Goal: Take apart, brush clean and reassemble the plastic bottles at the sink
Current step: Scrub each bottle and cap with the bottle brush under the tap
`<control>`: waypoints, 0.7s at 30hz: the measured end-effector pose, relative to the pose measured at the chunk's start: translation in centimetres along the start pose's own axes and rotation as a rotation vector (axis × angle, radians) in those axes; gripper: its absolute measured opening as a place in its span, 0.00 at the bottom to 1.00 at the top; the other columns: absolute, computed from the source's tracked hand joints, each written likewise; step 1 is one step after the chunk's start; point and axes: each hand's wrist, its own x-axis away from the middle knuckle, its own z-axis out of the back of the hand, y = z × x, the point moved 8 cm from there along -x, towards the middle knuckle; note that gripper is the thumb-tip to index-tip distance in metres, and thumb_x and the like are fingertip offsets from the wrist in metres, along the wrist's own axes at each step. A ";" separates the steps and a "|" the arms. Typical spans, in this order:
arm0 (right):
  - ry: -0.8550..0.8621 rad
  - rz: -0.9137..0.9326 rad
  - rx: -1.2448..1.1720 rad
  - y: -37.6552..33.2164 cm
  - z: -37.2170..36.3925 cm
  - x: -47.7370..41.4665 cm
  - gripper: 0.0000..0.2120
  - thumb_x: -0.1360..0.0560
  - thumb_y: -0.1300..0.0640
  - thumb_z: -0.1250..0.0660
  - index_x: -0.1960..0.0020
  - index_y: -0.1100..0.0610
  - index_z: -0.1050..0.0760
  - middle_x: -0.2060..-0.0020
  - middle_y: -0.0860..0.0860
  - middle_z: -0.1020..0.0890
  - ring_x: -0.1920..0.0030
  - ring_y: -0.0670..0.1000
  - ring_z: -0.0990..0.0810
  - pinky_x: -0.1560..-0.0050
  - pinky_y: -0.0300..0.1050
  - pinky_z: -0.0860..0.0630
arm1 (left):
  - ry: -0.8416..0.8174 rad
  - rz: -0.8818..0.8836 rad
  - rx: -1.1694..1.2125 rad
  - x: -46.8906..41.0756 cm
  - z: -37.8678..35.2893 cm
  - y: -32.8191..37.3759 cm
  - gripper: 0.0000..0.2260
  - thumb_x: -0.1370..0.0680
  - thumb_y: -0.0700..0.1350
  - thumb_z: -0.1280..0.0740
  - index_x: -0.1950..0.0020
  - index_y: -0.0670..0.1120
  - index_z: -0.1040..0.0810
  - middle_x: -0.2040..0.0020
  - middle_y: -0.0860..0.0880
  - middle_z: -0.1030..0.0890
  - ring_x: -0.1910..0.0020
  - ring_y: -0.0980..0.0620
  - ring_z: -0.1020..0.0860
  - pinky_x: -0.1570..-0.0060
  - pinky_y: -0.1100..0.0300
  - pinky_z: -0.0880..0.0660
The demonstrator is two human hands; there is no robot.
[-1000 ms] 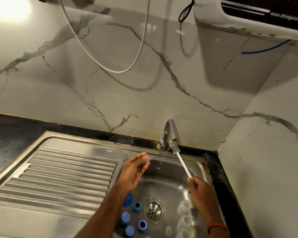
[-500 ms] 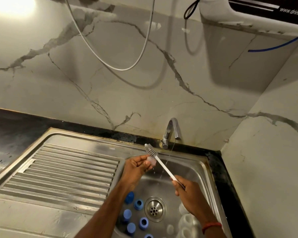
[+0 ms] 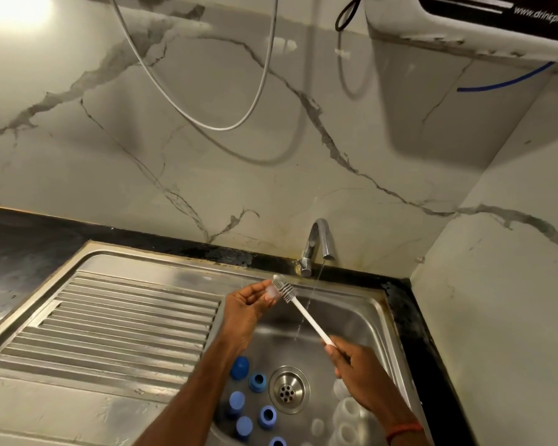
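Bristles of the brush are now rubbing against the small clear part, having swung across from under the tap within the last second. Wetting is over and, as I judge it, scrubbing of this piece is beginning. The left hand is pinching that part between thumb and fingertips, holding it above the far left of the sink basin, just beside the thin stream that is running from the tap. The right hand is curling its fingers round the end of the white handle and gripping it. Six blue caps are lying in the basin left of the drain. At least three pale bottle bodies are lying to its right, with the right arm covering part of them, so I cannot tell their exact count. Reassembly is looking far off.
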 end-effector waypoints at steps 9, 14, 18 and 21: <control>0.096 -0.028 -0.035 0.3 1.2 0.4 0.08 0.18 0.54 0.37 0.50 0.50 0.19 0.73 0.47 0.24 0.71 0.42 0.25 0.63 0.41 0.25 | 0.113 0.022 0.009 0.5 0.8 -1.2 0.17 0.28 0.32 0.26 0.40 0.40 0.19 0.49 0.41 0.14 0.48 0.45 0.16 0.43 0.51 0.20; 0.033 -0.075 0.177 -0.5 -1.6 0.0 0.15 0.18 0.48 0.40 0.62 0.50 0.31 0.71 0.48 0.24 0.69 0.45 0.26 0.64 0.44 0.28 | 0.133 -0.038 -0.094 0.9 -0.6 -0.6 0.14 0.27 0.32 0.27 0.43 0.41 0.17 0.52 0.46 0.13 0.50 0.49 0.14 0.48 0.57 0.19; 0.104 -0.078 0.273 -2.3 -2.2 -0.5 0.12 0.17 0.45 0.44 0.55 0.49 0.29 0.67 0.46 0.25 0.66 0.44 0.28 0.68 0.37 0.35 | 0.143 -0.056 -0.136 1.0 -1.2 -0.2 0.14 0.26 0.32 0.27 0.42 0.42 0.17 0.51 0.46 0.13 0.49 0.48 0.15 0.46 0.53 0.19; 0.034 -0.092 0.258 -2.3 -2.5 -0.2 0.11 0.17 0.46 0.43 0.56 0.48 0.30 0.68 0.46 0.26 0.68 0.44 0.28 0.66 0.37 0.33 | 0.272 -0.057 -0.184 0.4 0.9 0.4 0.14 0.25 0.31 0.29 0.44 0.46 0.16 0.51 0.49 0.13 0.49 0.51 0.15 0.47 0.55 0.18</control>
